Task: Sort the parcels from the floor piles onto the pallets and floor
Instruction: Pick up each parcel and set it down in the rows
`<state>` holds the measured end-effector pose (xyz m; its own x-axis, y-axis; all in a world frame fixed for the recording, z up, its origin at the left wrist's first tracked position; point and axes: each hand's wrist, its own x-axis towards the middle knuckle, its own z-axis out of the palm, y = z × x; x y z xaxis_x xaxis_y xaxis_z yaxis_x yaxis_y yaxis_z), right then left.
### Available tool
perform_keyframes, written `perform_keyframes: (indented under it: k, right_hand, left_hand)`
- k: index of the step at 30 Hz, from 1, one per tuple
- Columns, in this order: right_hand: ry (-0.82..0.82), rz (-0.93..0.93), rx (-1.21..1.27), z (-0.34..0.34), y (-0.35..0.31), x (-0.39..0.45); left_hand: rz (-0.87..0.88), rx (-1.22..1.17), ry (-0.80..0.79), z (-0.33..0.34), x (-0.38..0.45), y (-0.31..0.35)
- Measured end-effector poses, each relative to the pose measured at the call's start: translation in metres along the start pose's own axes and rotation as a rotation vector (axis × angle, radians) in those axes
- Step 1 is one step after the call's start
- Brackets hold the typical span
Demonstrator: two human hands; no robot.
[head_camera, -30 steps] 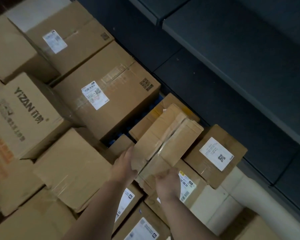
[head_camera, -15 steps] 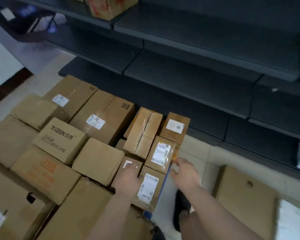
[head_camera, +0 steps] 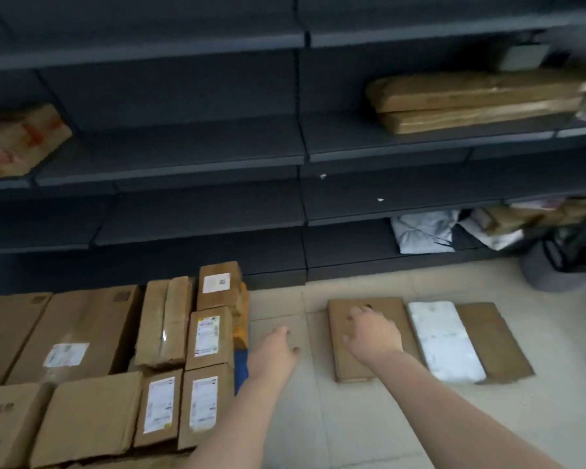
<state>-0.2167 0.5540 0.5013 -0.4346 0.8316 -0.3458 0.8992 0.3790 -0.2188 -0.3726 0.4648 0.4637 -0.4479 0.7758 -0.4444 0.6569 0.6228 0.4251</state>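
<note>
Both grips slack, empty over pale tiled floor before dark shelving

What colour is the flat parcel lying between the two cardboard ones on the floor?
White parcel, seen in the head view.

Printed box — cropped, lettering blurred

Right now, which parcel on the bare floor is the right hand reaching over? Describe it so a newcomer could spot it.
Look at the tiled floor in front of the dark shelving, right of the stacked boxes. Three flat parcels lie in a row there; the right hand is over the leftmost one, the flat brown cardboard parcel. Its neighbour is the white padded parcel, with another brown one beyond.
</note>
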Motion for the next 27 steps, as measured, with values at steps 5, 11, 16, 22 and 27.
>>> perform_keyframes:
  k: [5,11,16,22,27]
  right_hand:
    - [0.072,0.143,-0.008,-0.023,0.124,-0.046]
    - [0.110,0.259,0.012,-0.040,0.268,-0.107]
    - [0.074,0.371,0.048,-0.043,0.360,-0.139]
    - [0.027,0.418,0.062,-0.044,0.437,-0.133]
    - [-0.029,0.409,0.027,-0.048,0.506,-0.078]
  left_hand:
    - [0.139,0.055,-0.029,0.052,-0.015,0.113]
    - [0.266,0.142,-0.087,0.140,-0.060,0.242]
    - [0.332,0.177,-0.166,0.198,-0.089,0.321]
    - [0.355,0.205,-0.245,0.241,-0.071,0.389]
    - [0.349,0.191,-0.335,0.291,-0.017,0.448]
